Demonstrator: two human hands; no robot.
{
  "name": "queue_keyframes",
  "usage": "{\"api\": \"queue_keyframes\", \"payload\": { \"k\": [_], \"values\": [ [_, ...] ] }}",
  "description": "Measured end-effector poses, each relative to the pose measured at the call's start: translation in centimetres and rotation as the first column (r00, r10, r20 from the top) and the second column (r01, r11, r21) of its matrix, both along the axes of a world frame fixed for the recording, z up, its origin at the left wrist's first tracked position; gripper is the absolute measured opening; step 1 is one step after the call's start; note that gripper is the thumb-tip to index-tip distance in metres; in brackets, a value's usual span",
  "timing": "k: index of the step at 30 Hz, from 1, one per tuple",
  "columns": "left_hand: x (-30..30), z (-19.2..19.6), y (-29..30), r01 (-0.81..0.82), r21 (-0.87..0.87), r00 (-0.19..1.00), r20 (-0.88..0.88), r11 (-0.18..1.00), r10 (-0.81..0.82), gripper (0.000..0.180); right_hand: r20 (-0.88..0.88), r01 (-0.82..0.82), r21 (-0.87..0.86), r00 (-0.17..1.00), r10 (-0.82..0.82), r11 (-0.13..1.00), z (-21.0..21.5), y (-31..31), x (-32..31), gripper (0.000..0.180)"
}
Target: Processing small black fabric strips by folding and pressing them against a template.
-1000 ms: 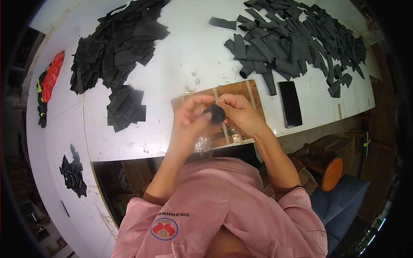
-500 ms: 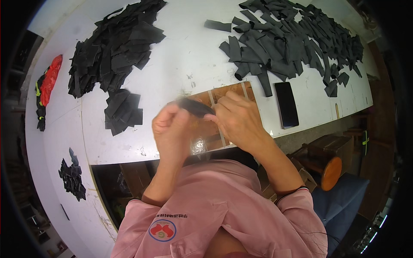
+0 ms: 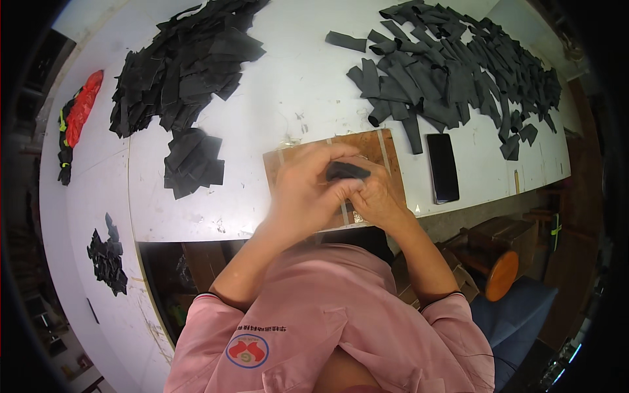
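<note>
Close in front of my body, a short piece of black tubular fabric (image 3: 347,171) is held between both hands, its dark end facing up. My right hand (image 3: 383,196) is closed around it in a loose fist. My left hand (image 3: 303,190), a little smeared by motion, curves about it from the left, thumb at the near edge and fingers over the far edge. The lower part of the fabric is hidden by my fingers. Beneath the hands lies a brown board (image 3: 390,157) with pale strips across it, on the white table (image 3: 288,98).
A heap of flat black fabric pieces (image 3: 190,65) lies far left, with a smaller stack (image 3: 193,164) nearer. Black fabric tubes (image 3: 445,78) are heaped far right, beside a phone (image 3: 443,168). Black scraps (image 3: 108,262) and a red bundle (image 3: 85,108) lie leftmost. A stool (image 3: 502,275) stands right.
My left hand has moved right, up to the right hand. The fabric was stretched between the hands and is now bunched inside them with its end up. The view has shifted slightly.
</note>
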State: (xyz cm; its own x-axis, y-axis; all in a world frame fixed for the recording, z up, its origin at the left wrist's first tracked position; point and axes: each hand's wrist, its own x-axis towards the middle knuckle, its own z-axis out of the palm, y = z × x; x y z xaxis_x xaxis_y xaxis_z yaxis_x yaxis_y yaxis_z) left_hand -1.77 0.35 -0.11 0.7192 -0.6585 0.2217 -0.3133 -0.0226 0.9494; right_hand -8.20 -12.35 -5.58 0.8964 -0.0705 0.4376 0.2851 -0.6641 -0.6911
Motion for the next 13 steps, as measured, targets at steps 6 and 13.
{"api": "queue_keyframes", "payload": {
  "k": [6, 13],
  "values": [
    [-0.4, -0.4, 1.8, -0.156, -0.485, 0.886, -0.453, 0.861, -0.095, 0.020, -0.102, -0.069, -0.063, 0.993, 0.062, 0.996, 4.3, 0.0, 0.5, 0.016],
    [-0.3, -3.1, 4.1, -0.308, -0.268, 0.883, -0.438, 0.913, 0.170, 0.023, -0.379, -0.146, 0.087, 0.910, 0.168, 0.985, 4.3, -0.8, 1.1, 0.013]
  ]
}}
